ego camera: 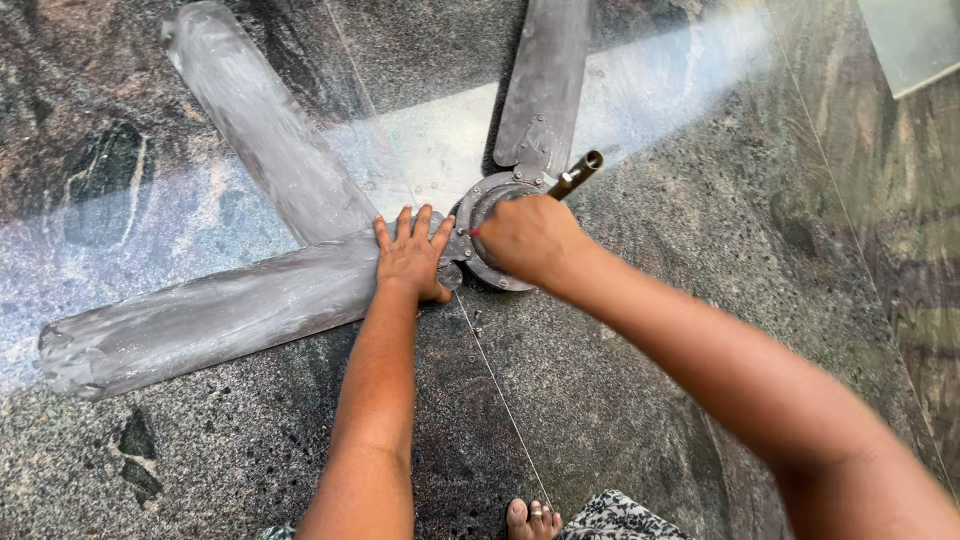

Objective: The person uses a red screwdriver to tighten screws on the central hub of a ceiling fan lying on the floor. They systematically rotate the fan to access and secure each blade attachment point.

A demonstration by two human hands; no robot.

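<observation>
A grey ceiling fan lies flat on the stone floor, with three dusty blades and a round motor hub in the middle. My left hand presses flat, fingers spread, on the inner end of the lower left blade beside the hub. My right hand is closed over the hub around a small tool with a red tip; most of the tool is hidden. The fan's short brown rod sticks up just behind my right hand.
The floor is dark polished granite with thin joint lines. A pale slab shows at the top right corner. My bare toes and patterned cloth sit at the bottom edge. Two other blades reach away to the top.
</observation>
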